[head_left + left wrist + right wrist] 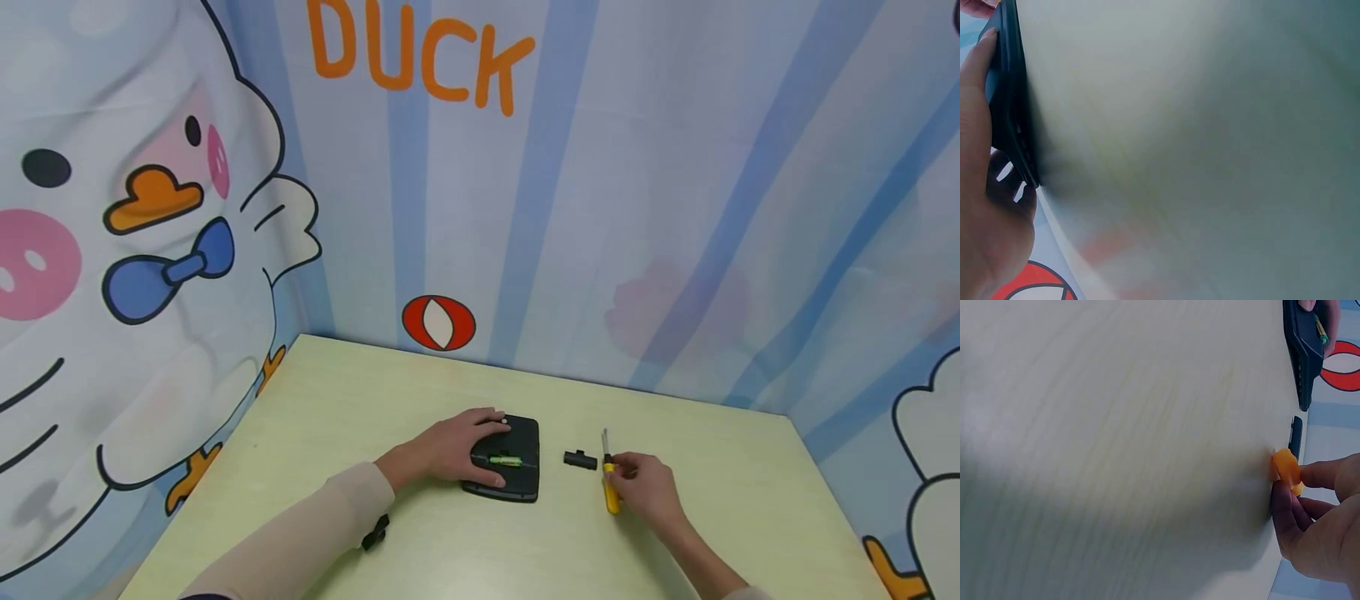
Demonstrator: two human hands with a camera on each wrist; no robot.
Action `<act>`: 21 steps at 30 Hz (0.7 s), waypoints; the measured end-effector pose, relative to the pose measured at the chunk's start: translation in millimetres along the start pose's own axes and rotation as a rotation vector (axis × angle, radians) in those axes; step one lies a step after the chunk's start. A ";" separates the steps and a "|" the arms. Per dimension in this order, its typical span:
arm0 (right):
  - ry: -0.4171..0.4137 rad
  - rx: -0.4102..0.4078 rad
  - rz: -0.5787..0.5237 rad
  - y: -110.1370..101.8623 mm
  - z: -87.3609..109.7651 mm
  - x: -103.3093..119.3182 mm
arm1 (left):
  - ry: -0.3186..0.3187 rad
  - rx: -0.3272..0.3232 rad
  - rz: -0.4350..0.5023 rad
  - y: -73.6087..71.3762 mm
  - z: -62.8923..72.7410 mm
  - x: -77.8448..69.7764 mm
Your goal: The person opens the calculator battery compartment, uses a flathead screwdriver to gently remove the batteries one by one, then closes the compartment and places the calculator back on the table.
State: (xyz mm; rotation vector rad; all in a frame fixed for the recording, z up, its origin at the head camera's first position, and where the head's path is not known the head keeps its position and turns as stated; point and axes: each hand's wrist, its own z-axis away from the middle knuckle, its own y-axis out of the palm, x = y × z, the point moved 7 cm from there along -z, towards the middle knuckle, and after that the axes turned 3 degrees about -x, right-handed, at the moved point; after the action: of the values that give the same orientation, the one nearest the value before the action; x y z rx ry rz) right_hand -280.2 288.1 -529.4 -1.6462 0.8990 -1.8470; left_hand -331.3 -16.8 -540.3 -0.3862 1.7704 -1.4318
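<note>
A flat black plastic device (527, 442), its slim green cylindrical battery (506, 460) exposed, is covered by the left hand (453, 448), grip spread wide, on the pale yellow table (420, 383); under uneven pressure it may be slid. At three o'clock, a small black plastic cover (580, 460) could be knocked by the yellow-handled metal screwdriver (612, 497), pinched in the right hand's (651, 487) grip just beside.

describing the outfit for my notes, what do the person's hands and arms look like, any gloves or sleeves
The left hand and right hand wear no gloves. A pale beige long sleeve covers the left forearm, with a small black item at its side, too unclear to name. On the right, only a bit of pale cuff shows.
</note>
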 end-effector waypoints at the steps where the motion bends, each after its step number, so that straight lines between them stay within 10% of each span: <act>1: -0.010 -0.005 0.014 0.2 -0.2 0.6 | -0.001 -0.001 0.001 -0.2 0.0 0.0; 21: -0.098 -0.001 0.198 2.2 -3.4 13.7 | -0.011 0.030 -0.020 3.2 -3.1 2.6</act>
State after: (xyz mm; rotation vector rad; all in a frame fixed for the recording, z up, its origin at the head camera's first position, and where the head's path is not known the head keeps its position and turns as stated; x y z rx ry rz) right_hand -285.6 277.0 -522.3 -1.5724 0.9824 -1.6204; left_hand -334.5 -15.5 -544.1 -0.3970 1.7385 -1.4658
